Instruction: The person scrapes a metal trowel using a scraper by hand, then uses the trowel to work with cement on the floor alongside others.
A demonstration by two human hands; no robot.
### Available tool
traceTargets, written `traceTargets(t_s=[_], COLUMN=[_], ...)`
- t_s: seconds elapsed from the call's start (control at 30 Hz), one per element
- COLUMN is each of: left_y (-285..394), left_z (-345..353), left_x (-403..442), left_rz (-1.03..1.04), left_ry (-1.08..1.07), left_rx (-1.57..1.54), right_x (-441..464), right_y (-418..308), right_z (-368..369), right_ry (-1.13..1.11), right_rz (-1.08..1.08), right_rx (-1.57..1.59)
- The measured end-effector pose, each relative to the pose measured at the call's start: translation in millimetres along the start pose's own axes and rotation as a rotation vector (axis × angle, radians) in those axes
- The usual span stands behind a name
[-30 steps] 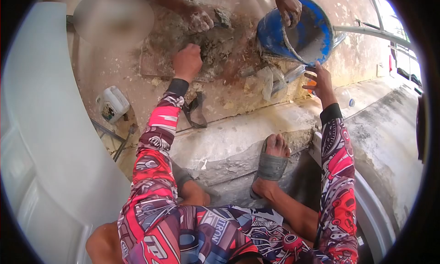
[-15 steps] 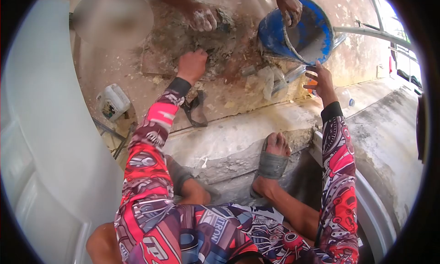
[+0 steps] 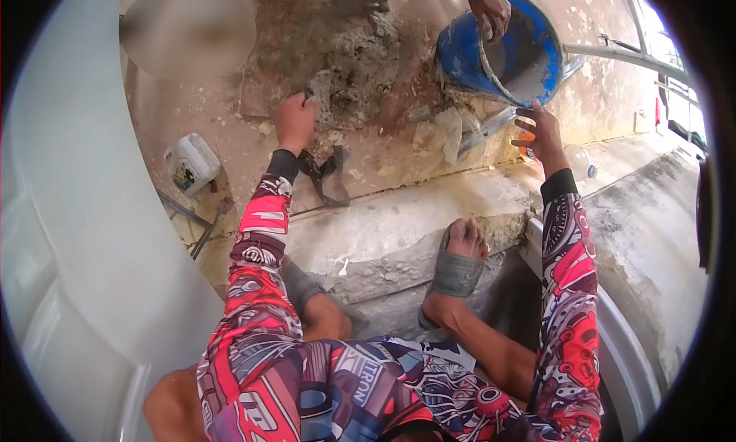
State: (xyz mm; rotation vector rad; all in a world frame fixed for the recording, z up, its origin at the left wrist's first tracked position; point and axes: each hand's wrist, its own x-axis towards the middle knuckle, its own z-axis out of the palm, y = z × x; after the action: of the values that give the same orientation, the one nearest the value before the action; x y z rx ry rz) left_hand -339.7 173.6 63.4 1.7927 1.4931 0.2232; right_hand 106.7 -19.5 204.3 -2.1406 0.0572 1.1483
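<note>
The blue plastic bucket (image 3: 468, 52) leans tilted near the wall, its rim chipped and its inside caked with pale grey residue. The right hand (image 3: 541, 135) is open, fingertips at the rim; a co-worker's hand (image 3: 491, 11) grips its opposite side. Rough, lumpy grey mortar (image 3: 356, 62) lies beside the left hand (image 3: 296, 122), closed around a mostly hidden dark object (image 3: 309, 94).

The only camera is worn on my head, looking forward and steeply down past my own patterned red-and-black sleeves. My bare left hand (image 3: 296, 122) and bare right hand (image 3: 542, 135) show in the upper half, at arm's reach, my sandaled feet nearer. The wide round view curves at its dark edges; no second view shares the scene.
</note>
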Motion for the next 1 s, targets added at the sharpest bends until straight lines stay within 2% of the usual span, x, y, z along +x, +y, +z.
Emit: traceTargets(t_s=[0.2, 0.4, 0.5, 0.53, 0.63, 0.77, 0.83, 0.93, 1.0], left_y=[-28.8, -87.8, -107.0, -114.4, -126.9, -159.2, -142.2, -100.3, -56.3], left_z=[5.3, -2.5, -22.5, -27.2, -35.2, -5.2, 18.6, 48.8, 70.7], left_x=[9.0, 14.8, 9.3, 9.6, 12.4, 23.6, 19.4, 18.5, 19.1], left_rz=[-0.068, -0.049, -0.369, -0.336, -0.403, -0.465, -0.445, -0.219, -0.265], left_ry=[0.073, 0.067, -0.063, -0.06, -0.067, -0.04, 0.031, 0.069, 0.039], left_rx=[-0.324, -0.288, -0.583, -0.572, -0.591, -0.552, -0.602, -0.416, -0.291], right_x=[0.7, -0.9, -1.9, -1.9, -2.2, -3.9, -6.1, -2.4, -3.9], right_y=[-1.9, -1.9, -3.3, -2.7, -2.5, -3.5, -3.9, -2.6, -2.8], right_z=[1.0, -0.2, 0.7, 1.2, 1.5, 4.3, 4.8, 3.2, 3.6], right_ry=[0.003, 0.002, 0.008, 0.01, 0.008, 0.012, 0.008, 0.004, 0.01], right_rz=[0.001, 0.004, -0.004, -0.008, -0.007, -0.006, -0.018, -0.005, 0.001], right_rx=[-0.012, -0.016, -0.013, -0.012, -0.015, -0.009, -0.001, 0.007, 0.01])
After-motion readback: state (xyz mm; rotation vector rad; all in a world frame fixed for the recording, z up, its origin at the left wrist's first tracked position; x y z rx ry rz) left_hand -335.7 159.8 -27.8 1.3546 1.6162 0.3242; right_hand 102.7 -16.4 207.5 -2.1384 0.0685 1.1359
